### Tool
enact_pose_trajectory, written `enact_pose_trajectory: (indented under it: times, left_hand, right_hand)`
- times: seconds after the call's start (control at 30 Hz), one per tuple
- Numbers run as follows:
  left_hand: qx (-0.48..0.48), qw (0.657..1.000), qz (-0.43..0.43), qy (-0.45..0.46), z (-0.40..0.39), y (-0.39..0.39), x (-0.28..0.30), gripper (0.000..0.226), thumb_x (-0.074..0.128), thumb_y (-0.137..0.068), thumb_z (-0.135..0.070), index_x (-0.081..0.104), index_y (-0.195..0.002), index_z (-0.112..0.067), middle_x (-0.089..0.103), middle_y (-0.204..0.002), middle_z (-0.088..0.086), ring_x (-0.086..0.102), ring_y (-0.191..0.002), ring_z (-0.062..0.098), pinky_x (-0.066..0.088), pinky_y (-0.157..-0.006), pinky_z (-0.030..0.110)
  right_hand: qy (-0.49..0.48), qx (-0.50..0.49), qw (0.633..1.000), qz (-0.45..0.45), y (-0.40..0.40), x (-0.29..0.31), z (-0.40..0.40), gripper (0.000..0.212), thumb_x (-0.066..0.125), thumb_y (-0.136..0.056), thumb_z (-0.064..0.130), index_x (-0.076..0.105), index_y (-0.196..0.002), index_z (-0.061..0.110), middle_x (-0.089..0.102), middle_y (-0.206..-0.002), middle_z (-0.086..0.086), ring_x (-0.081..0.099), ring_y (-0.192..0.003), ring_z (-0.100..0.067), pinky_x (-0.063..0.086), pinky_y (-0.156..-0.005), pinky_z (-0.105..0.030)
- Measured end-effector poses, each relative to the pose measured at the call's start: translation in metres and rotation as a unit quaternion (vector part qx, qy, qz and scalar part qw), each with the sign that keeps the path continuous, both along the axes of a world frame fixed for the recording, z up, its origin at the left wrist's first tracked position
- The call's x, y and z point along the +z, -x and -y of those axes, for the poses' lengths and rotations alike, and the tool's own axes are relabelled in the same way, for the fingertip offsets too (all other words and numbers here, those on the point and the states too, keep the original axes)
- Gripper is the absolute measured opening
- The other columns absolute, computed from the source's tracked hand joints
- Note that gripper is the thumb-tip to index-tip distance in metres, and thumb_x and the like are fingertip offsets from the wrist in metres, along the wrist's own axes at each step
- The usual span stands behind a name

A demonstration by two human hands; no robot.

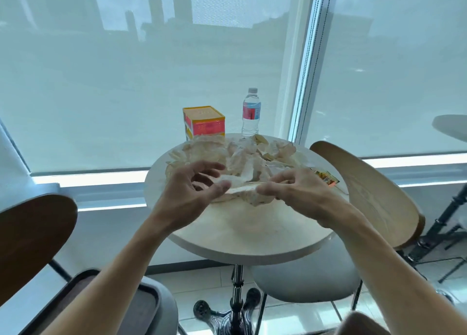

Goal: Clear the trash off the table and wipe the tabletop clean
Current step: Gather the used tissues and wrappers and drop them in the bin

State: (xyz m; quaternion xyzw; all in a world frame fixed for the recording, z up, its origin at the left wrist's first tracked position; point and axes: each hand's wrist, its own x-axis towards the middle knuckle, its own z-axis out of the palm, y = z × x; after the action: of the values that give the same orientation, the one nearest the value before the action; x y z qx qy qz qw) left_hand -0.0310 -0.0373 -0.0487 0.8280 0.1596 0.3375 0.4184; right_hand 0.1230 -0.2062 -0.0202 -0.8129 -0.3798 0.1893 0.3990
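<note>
Both hands are working at the near edge of a heap of crumpled tissue paper [242,158] that covers the far half of the round table [247,223], from about ten o'clock round to two. The left hand [192,190] has its thumb pressed to a flattened tissue sheet [241,188] while its other fingers spread loosely above; the right hand [298,190] pinches the same sheet at its other end, so the sheet is stretched between them. The step in hand looks like gathering the loose paper into one bundle, and it would go best by folding this sheet over the pile as a wrapper, then sweeping inward from both sides so nothing spills over the rim. A small orange snack packet [326,178] lies at three o'clock, close to the right hand and near the edge; it should go into the bundle early, since a careless sweep could knock it off. The water bottle [251,112] and the orange and pink box [204,120] stand upright at twelve o'clock, touching or just behind the heap, so pulling paper toward the body rather than pushing away avoids tipping the bottle. Wiping can only follow once the top is bare.
</note>
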Motion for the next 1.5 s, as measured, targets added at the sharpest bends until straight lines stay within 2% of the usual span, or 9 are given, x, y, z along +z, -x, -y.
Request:
enact_pose_trajectory:
  times: [0.2,0.27,0.43,0.63,0.73,0.87,1.0,1.2,1.5]
  left_hand:
    - [-0.048,0.992,0.004,-0.117,0.013,-0.006,0.005,0.054,0.082,-0.066,-0.051,0.065,-0.114,-0.033,0.064,-0.110,-0.011,0.059,-0.098,0.004,0.045,-0.076,0.011]
    - [-0.042,0.993,0.036,-0.102,0.015,-0.007,0.009,0.043,0.083,-0.070,-0.037,0.070,-0.109,-0.025,0.068,-0.105,-0.007,0.063,-0.095,0.007,0.049,-0.077,0.020]
    - [0.012,0.993,0.100,-0.059,0.015,-0.001,0.018,0.024,0.078,-0.076,-0.019,0.070,-0.098,-0.025,0.069,-0.087,-0.019,0.061,-0.071,-0.009,0.044,-0.062,0.006]
    - [0.034,0.983,0.164,0.074,-0.001,0.012,0.019,0.022,0.075,-0.072,-0.027,0.072,-0.094,-0.028,0.076,-0.086,-0.013,0.070,-0.077,0.008,0.057,-0.070,0.024]
    - [0.046,0.981,0.166,0.086,-0.006,0.016,0.018,0.022,0.075,-0.070,-0.029,0.073,-0.092,-0.029,0.076,-0.088,-0.009,0.071,-0.079,0.012,0.058,-0.075,0.029]
    - [0.060,0.980,0.165,0.090,-0.009,0.021,0.014,0.019,0.077,-0.071,-0.031,0.074,-0.089,-0.033,0.077,-0.089,-0.007,0.070,-0.080,0.016,0.059,-0.079,0.039]
    - [0.071,0.978,0.168,0.097,-0.007,0.025,0.011,0.015,0.077,-0.071,-0.032,0.075,-0.086,-0.037,0.076,-0.088,-0.005,0.068,-0.082,0.020,0.058,-0.080,0.044]
    - [0.053,0.976,0.175,0.122,0.005,0.018,0.013,0.022,0.074,-0.073,-0.028,0.074,-0.094,-0.024,0.077,-0.089,-0.006,0.070,-0.083,0.008,0.055,-0.072,0.021]
    - [-0.025,0.977,0.164,0.131,0.053,-0.017,0.007,0.024,0.071,-0.075,-0.022,0.071,-0.099,-0.021,0.077,-0.092,-0.008,0.072,-0.089,0.010,0.056,-0.073,0.019]
  right_hand:
    - [-0.067,0.038,0.995,-0.056,0.010,0.030,0.001,0.040,0.068,-0.085,0.045,0.076,-0.085,0.006,0.059,-0.075,-0.004,0.051,-0.068,-0.016,0.042,-0.062,-0.027]
    - [-0.085,0.040,0.993,-0.066,0.011,0.034,-0.003,0.043,0.067,-0.084,0.049,0.075,-0.089,0.008,0.062,-0.077,-0.005,0.053,-0.068,-0.016,0.044,-0.063,-0.028]
    - [-0.165,0.021,0.972,-0.164,0.009,0.030,-0.014,0.044,0.062,-0.089,0.052,0.067,-0.105,0.011,0.069,-0.082,-0.010,0.056,-0.062,-0.014,0.046,-0.056,-0.027]
    - [0.063,0.058,0.990,0.110,0.011,-0.017,-0.034,0.060,0.068,-0.085,0.052,0.048,-0.139,0.036,0.046,-0.141,0.002,0.046,-0.130,-0.020,0.036,-0.108,-0.042]
    - [0.134,0.062,0.973,0.175,0.015,-0.035,-0.047,0.068,0.068,-0.081,0.059,0.047,-0.141,0.034,0.021,-0.159,-0.005,0.036,-0.140,-0.028,0.028,-0.115,-0.041]
    - [0.076,0.046,0.978,0.191,0.016,-0.043,-0.057,0.019,0.063,-0.089,0.024,0.074,-0.099,0.012,0.070,-0.100,-0.004,0.063,-0.094,-0.025,0.049,-0.082,-0.034]
    - [-0.019,0.018,0.987,0.159,0.013,-0.032,-0.053,0.018,0.059,-0.086,0.004,0.072,-0.074,0.010,0.062,-0.065,0.003,0.054,-0.061,-0.012,0.044,-0.059,-0.031]
    - [-0.154,-0.003,0.986,0.070,-0.002,0.001,-0.026,0.005,0.072,-0.087,0.017,0.072,-0.090,0.022,0.072,-0.077,-0.001,0.067,-0.069,-0.019,0.057,-0.065,-0.036]
    - [-0.221,-0.048,0.974,0.022,-0.024,0.003,0.047,0.004,0.077,-0.085,0.020,0.073,-0.084,0.021,0.073,-0.078,-0.008,0.064,-0.066,-0.022,0.057,-0.071,-0.041]
